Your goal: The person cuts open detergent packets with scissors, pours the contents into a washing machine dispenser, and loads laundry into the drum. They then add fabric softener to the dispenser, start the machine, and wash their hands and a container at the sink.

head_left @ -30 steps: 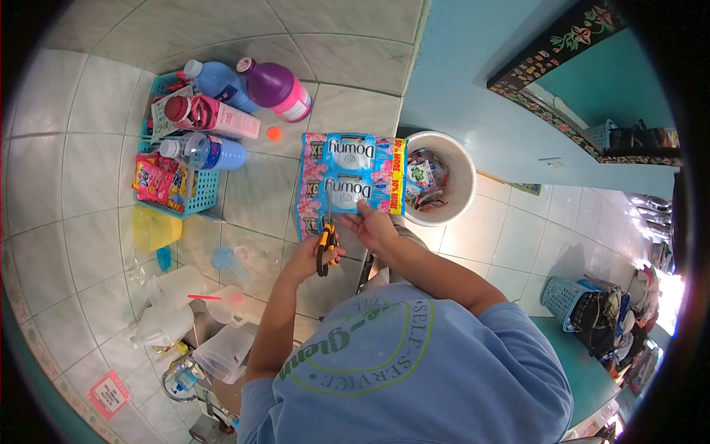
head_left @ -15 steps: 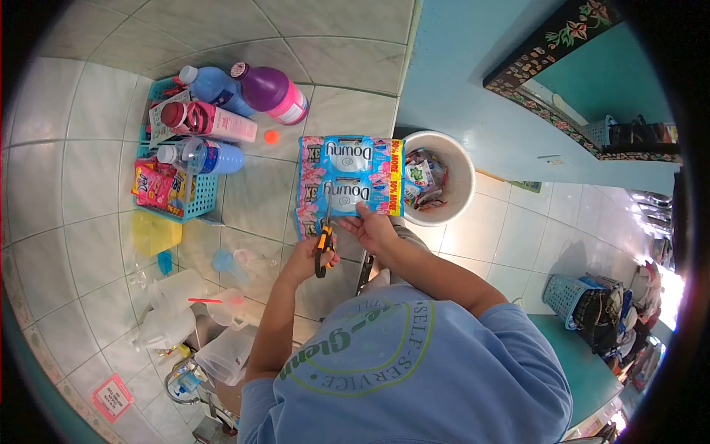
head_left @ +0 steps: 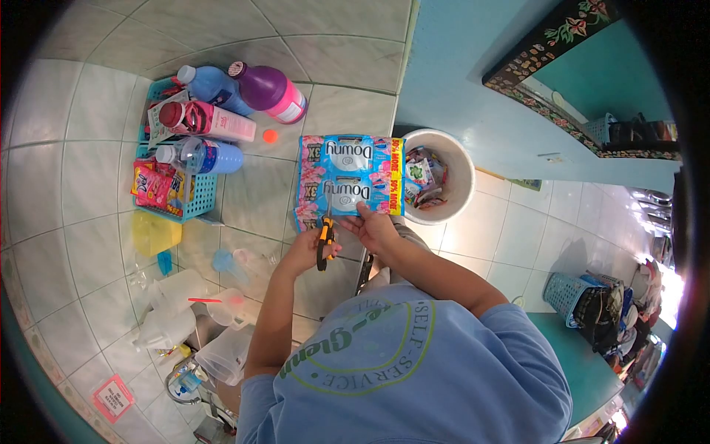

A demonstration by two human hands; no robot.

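Left hand [head_left: 302, 251] around orange-and-black scissors [head_left: 325, 235]

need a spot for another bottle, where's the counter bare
Bare counter lies between the nearer blue basket and the sachets, closer in than the orange disc. Another bare patch lies beyond the sachets, right of the purple bottle. It is crowded left: bottles around that basket, plastic jugs nearer in.

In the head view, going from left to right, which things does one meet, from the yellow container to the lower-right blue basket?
Yellow container → small orange disc → scissors → right hand → white bucket → lower-right blue basket.
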